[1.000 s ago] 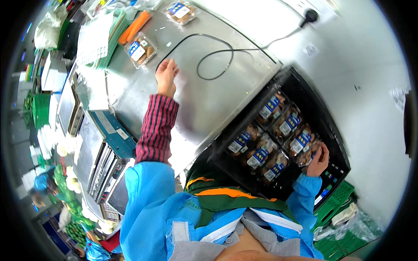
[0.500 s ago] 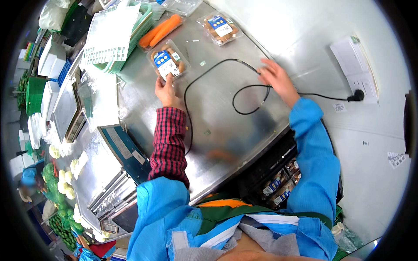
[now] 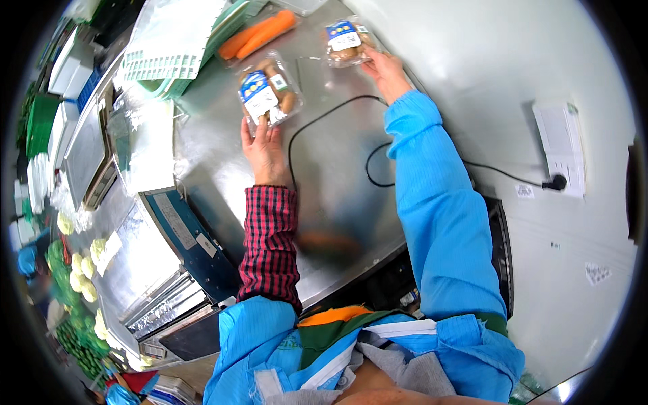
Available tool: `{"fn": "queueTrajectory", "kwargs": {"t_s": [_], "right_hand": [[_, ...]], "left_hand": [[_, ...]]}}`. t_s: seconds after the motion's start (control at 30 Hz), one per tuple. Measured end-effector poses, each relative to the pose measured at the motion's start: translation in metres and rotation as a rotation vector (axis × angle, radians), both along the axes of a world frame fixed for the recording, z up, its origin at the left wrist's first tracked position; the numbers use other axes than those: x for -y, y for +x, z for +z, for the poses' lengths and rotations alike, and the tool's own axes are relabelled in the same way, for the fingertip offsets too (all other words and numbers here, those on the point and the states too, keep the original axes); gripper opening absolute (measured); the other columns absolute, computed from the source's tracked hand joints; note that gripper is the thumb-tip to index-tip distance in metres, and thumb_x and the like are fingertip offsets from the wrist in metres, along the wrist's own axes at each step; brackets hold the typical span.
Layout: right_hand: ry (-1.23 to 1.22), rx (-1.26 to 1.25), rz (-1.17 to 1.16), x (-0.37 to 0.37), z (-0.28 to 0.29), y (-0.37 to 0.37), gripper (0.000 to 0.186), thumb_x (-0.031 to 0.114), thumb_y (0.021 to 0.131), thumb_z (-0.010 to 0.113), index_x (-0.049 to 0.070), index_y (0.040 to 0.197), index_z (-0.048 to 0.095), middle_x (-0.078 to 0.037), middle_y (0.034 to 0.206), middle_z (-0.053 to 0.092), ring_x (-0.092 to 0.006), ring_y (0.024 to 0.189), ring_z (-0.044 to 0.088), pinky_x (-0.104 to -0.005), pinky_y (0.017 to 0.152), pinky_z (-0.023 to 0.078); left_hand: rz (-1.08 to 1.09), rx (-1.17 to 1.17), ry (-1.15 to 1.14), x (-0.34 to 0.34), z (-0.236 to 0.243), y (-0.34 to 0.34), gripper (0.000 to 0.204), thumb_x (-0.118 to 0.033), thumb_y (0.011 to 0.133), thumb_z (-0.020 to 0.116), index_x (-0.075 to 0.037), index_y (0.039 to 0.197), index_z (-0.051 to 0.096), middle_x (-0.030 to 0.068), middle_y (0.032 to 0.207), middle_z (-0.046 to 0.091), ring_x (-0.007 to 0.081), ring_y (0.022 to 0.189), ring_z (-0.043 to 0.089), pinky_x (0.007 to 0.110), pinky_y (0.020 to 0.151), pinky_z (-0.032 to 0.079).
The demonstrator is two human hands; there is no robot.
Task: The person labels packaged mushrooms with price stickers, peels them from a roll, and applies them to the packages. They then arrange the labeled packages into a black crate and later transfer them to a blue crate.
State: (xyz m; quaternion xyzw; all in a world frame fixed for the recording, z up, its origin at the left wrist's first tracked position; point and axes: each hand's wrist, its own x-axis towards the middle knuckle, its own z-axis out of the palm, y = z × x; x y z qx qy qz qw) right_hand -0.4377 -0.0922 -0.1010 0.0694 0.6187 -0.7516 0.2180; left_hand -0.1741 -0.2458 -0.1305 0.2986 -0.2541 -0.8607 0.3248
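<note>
Two clear plastic packs with blue-and-white labels hold rounded brown produce that looks like mushrooms. The left pack (image 3: 281,82) is at the near edge of a bundle of carrots, on the metal table. My left hand (image 3: 265,154) has its fingers closed on that pack's near edge, the thumb side partly hidden. Further back and to the right is the other pack (image 3: 345,42). At its near right corner my right hand (image 3: 387,73) grips the wrap, fingers bent around it. A black cable (image 3: 322,116) loops over the table between my forearms.
Wrapped carrots (image 3: 260,35) lie behind the left pack. A pale green basket (image 3: 169,86) with white sheets stands at the left, above a teal-sided machine (image 3: 185,226). A wall socket (image 3: 565,158) holds the cable's plug. Below the table edge is a black crate (image 3: 501,260).
My right hand has moved from above the cable loop, left and away from me, to the far pack and taken hold of it. My left hand stays at its pack, fingers further around it.
</note>
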Motion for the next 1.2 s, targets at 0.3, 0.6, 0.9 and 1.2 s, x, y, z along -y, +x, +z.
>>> {"fn": "queueTrajectory", "kwargs": {"t_s": [0.3,0.6,0.9,1.2], "right_hand": [[-0.345,-0.207,0.228,-0.177,0.138,0.178,0.049,0.038,0.094,0.052,0.006,0.13,0.043,-0.011,0.12,0.057,-0.0247,0.111,0.057,-0.0386,0.097,0.046],[-0.169,0.032,-0.367,-0.389,0.176,0.372,0.051,0.044,0.097,0.042,0.012,0.136,0.04,-0.009,0.131,0.053,-0.0269,0.121,0.051,-0.0431,0.104,0.04],[0.158,0.411,-0.176,-0.598,0.049,0.615,0.046,0.026,0.093,0.058,0.003,0.13,0.044,-0.009,0.122,0.057,-0.021,0.111,0.055,-0.0371,0.097,0.044],[0.069,0.612,-0.234,-0.626,-0.005,0.655,0.043,0.025,0.091,0.061,0.006,0.128,0.048,-0.009,0.123,0.056,-0.0229,0.112,0.055,-0.04,0.094,0.048]], "left_hand": [[-0.348,-0.309,-0.167,-0.048,0.099,0.095,0.065,-0.041,0.09,0.056,-0.007,0.14,0.032,0.0125,0.138,0.044,0.0289,0.125,0.045,0.047,0.108,0.032],[-0.503,-0.37,0.068,-0.125,0.12,0.157,0.06,-0.043,0.089,0.056,-0.009,0.136,0.041,0.0131,0.132,0.05,0.031,0.117,0.052,0.05,0.098,0.044],[-0.899,-0.57,0.219,-0.214,0.136,0.185,0.061,-0.051,0.09,0.052,-0.011,0.135,0.042,0.0103,0.131,0.051,0.0288,0.12,0.05,0.049,0.101,0.042],[-0.87,-0.308,0.058,-0.286,0.149,0.223,0.063,-0.051,0.089,0.053,-0.012,0.136,0.04,0.0116,0.132,0.048,0.031,0.119,0.048,0.051,0.101,0.039]]}}
